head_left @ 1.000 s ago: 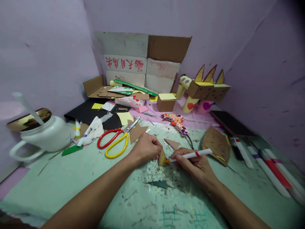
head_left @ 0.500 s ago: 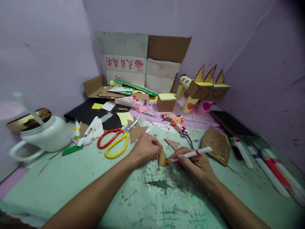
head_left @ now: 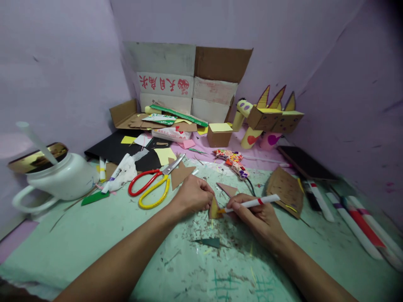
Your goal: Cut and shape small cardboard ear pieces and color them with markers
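A small cardboard triangle (head_left: 215, 209), coloured yellow inside, lies on the green table covering (head_left: 126, 256). My left hand (head_left: 194, 193) pinches its upper end. In my right hand (head_left: 256, 214) is a white marker (head_left: 266, 200) with a red band, its orange tip touching the triangle's right side. Another cardboard triangle (head_left: 229, 190) lies just above my right hand. A dark green triangular scrap (head_left: 211, 242) sits below the yellow-coloured piece. Left of my left hand are scissors (head_left: 166, 175) with one red and one yellow handle, their blades over a cardboard star shape (head_left: 181, 174).
A white mug (head_left: 69, 178) stands at the left. Farther back are a small cardboard box (head_left: 219, 136), a patterned glue gun (head_left: 231, 159) and decorated box figures (head_left: 266, 118). Several markers (head_left: 355, 226) and a brown cardboard piece (head_left: 285, 192) lie at the right.
The marker in my right hand has shifted very slightly left along the triangle. My left hand has stayed in place.
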{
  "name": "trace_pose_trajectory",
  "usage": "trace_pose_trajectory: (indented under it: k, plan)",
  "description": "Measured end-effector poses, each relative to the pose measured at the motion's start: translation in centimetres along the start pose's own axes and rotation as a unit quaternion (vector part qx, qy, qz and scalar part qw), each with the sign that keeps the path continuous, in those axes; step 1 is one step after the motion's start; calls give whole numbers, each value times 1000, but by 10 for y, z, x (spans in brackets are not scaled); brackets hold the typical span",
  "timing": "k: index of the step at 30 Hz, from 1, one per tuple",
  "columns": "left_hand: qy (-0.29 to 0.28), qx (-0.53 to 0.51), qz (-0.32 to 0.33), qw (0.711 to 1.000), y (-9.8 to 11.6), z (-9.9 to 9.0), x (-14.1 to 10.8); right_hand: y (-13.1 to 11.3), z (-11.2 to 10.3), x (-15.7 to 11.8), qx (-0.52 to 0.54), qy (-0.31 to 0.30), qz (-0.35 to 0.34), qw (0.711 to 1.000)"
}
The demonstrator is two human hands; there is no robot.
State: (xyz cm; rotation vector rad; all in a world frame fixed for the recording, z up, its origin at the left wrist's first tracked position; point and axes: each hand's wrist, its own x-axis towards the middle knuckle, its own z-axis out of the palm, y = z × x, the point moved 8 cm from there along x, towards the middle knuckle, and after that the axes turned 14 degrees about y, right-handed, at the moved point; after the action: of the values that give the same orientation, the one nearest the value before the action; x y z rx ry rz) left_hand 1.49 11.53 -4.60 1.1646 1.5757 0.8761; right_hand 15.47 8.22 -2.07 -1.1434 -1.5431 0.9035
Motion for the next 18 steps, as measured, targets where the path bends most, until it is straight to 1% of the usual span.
trace_pose_trajectory:
  k: [4, 11, 15, 18]
  plan:
    - [-8, -6, -7, 1000, 1, 0, -1, -3, -3, 1, 14, 27, -16, 999]
    - [-11, -6, -8, 1000, 2, 1, -2, -8, -6, 2, -13, 60, -53, 997]
    - [-7, -7, -10, 1000, 0, 0, -1, -10, -6, 3, -21, 60, -62, 996]
    - [-9, -9, -7, 1000, 1, 1, -1, -8, -5, 3, -16, 51, -43, 998]
